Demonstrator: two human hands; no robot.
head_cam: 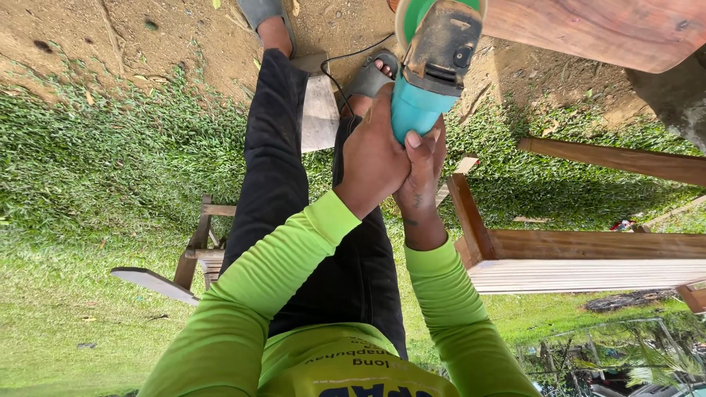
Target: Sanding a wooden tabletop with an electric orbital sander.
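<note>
Head view looks straight down the person's front, past bright green sleeves [294, 265] and dark trousers [283, 162]. Both hands meet on the teal body of an angle grinder [430, 70]: the left hand [375, 158] wraps around the grip from one side with fingers closed on it, and the right hand [423, 173] clamps the same grip from the other side, thumb laid along the teal casing. The grinder points away from the body, its dark dusty head and green guard up against the edge of a reddish wooden plank [610, 29]; the disc itself is hidden, so contact is probable but not certain. A black cord [346, 62] trails from it over bare earth. This looks like the grinding or sanding step on the plank edge; the next move would call for a steady two-handed hold and a level tool. Further off, sandalled feet [371, 77] rest on soil, with grass [110, 169] and a wooden bench frame [559, 254] to the side
</note>
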